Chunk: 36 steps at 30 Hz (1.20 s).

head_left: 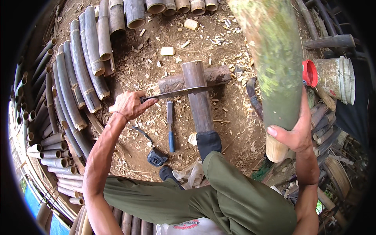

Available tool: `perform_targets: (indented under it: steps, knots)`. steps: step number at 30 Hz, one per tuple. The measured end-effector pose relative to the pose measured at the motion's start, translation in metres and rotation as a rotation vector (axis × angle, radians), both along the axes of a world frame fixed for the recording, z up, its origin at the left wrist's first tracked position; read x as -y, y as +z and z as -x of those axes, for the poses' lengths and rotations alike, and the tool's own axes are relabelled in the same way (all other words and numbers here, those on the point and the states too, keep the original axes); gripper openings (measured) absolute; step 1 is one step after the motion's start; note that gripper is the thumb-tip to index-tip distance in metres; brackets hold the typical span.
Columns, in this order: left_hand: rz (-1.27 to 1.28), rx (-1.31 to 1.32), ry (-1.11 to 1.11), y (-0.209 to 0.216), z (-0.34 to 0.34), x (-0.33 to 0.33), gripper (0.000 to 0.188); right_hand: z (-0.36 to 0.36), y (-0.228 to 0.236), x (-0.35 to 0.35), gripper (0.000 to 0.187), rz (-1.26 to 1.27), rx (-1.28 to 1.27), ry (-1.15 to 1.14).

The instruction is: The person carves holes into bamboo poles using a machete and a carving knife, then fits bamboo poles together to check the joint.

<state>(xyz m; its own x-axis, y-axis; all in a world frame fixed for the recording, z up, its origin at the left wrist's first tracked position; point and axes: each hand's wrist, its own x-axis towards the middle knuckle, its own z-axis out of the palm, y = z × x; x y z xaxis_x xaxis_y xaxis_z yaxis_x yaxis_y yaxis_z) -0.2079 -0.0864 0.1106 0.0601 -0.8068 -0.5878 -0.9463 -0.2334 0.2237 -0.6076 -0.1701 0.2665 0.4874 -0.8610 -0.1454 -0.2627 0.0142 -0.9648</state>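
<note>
My left hand (130, 105) is closed round the handle of a machete-like knife (176, 93). Its dark blade lies across a grey-brown length of bamboo (201, 113), apparently touching its top. The bamboo's far part rests over a rough log (219, 75) lying crosswise on the ground. My dark-covered foot (208, 141) presses against its near end. On the right, my right hand (293, 135) grips the lower part of a thick, mottled green club-like piece of wood (279, 74), raised near the camera. Its narrower pale end (276, 150) sticks out below the hand.
A blue-handled chisel (171, 133) and a tape measure (157, 156) lie on the chip-strewn soil. Curved rows of bamboo lengths (84, 78) line the left and far sides. A whitish bucket (335, 78) stands right; a plastic bag (190, 174) lies by my legs.
</note>
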Motion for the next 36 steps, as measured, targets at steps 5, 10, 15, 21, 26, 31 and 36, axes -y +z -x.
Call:
perform_targets:
  steps: [5, 10, 15, 21, 26, 31, 36]
  knots:
    - [0.043, -0.002, 0.007, -0.009, 0.004, -0.002, 0.066, -0.02, -0.056, -0.009, 0.108, 0.337, -0.322, 0.137]
    - [-0.005, 0.028, -0.026, -0.016, 0.002, -0.001, 0.063, -0.034, -0.05, 0.024, 0.101, 0.258, -0.677, 0.327]
    - [-0.066, 0.021, -0.018, -0.014, -0.001, -0.001, 0.066, -0.054, -0.01, 0.054, 0.065, 0.602, 0.047, -0.073]
    - [-0.031, 0.029, -0.132, -0.023, -0.008, 0.002, 0.063, -0.033, -0.082, 0.017, 0.097, 0.229, -0.679, 0.424]
    - [-0.113, 0.0, -0.067, -0.02, -0.01, 0.0, 0.067, -0.058, 0.001, 0.065, 0.072, 0.561, -0.097, 0.058]
    - [-0.203, 0.004, -0.093, -0.022, 0.001, 0.021, 0.072, -0.037, -0.067, 0.01, 0.086, 0.341, -0.181, 0.128]
    - [-0.24, -0.014, -0.107, -0.04, -0.016, 0.009, 0.072, -0.047, -0.057, 0.024, 0.098, 0.438, -0.587, 0.289]
